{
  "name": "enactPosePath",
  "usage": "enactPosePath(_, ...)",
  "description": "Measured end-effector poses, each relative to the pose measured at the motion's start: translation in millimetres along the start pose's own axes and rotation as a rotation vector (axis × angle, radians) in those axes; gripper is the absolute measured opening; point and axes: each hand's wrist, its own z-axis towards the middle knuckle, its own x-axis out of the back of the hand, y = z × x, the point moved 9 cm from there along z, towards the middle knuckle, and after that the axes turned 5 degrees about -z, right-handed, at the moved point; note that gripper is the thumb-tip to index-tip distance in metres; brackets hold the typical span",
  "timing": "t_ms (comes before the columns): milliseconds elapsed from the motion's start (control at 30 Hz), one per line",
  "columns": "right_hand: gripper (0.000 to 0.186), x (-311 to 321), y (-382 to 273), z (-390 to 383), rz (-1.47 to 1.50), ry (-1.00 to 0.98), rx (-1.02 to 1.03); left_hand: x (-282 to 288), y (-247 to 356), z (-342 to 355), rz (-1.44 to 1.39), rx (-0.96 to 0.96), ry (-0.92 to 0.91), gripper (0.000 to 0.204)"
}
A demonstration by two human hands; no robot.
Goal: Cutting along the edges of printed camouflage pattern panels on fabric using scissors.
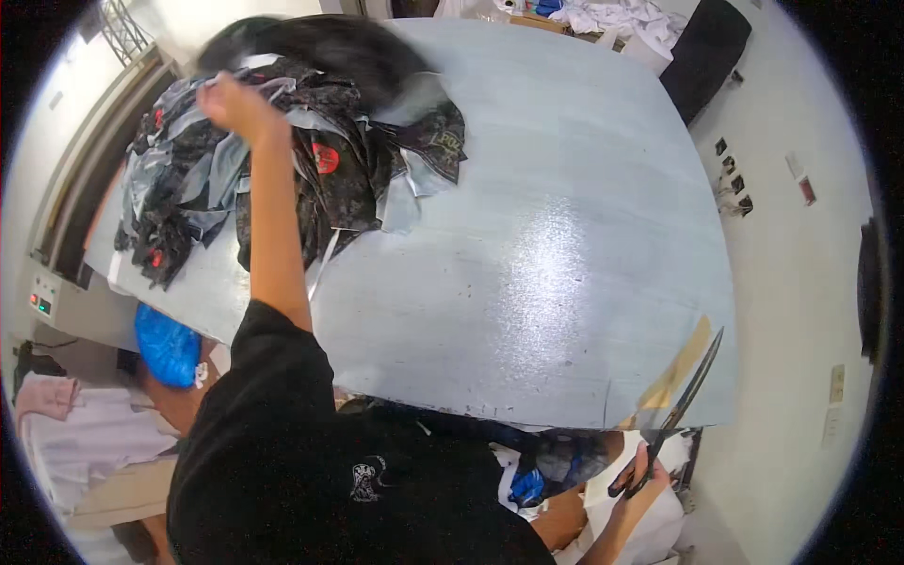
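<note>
My left arm stretches over a pile of black patterned fabric pieces (pixel 353 174) with pale undersides and red round patches, heaped at the table's far left. Above that pile is my left hand (pixel 231 105), its fingers too smeared to tell whether they hold anything. Just beyond it a dark piece of fabric (pixel 348 52) is blurred by motion. Low at the right, my right hand (pixel 645 473) is closed around the handles of large black scissors (pixel 694 386). Their long blades point up and away, over the table's near right corner.
The pale grey table (pixel 518 311) has a tan strip (pixel 676 372) at its near right corner. A long machine (pixel 71 198) flanks the left side. Below it lies a blue plastic bag (pixel 168 344). White cloth (pixel 626 21) is piled beyond the far edge; a white wall (pixel 786 282) stands right.
</note>
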Motion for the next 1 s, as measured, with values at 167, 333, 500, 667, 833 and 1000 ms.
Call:
enactPosePath(167,0.030,-24.7,-18.5,30.1,-0.050,-0.038,0.070,-66.0,19.1,-179.4,0.629,-0.316,-1.132,0.049)
enactPosePath(333,0.022,-98.8,-41.3,30.3,0.112,-0.158,0.132,-37.4,-63.6,-271.6,0.775,-0.802,-1.513,0.039)
enactPosePath(500,0.024,-188.4,-101.7,38.6,0.061,-0.315,0.289,-63.1,-85.8,-271.8,0.811,-0.332,-1.604,0.027)
enactPosePath(667,0.032,-267.8,-152.6,68.6,0.063,-0.283,0.380,-113.9,-9.9,-282.7,0.676,0.037,-1.508,0.026)
enactPosePath(833,0.038,-303.5,-201.4,61.9,0.195,-0.281,0.311,-135.4,54.2,-317.9,0.619,0.395,-1.494,0.029)
enactPosePath(1000,0.026,-312.9,-190.5,79.2,0.567,-0.357,0.292,-130.1,89.3,-354.9,0.484,0.878,-1.425,0.032)
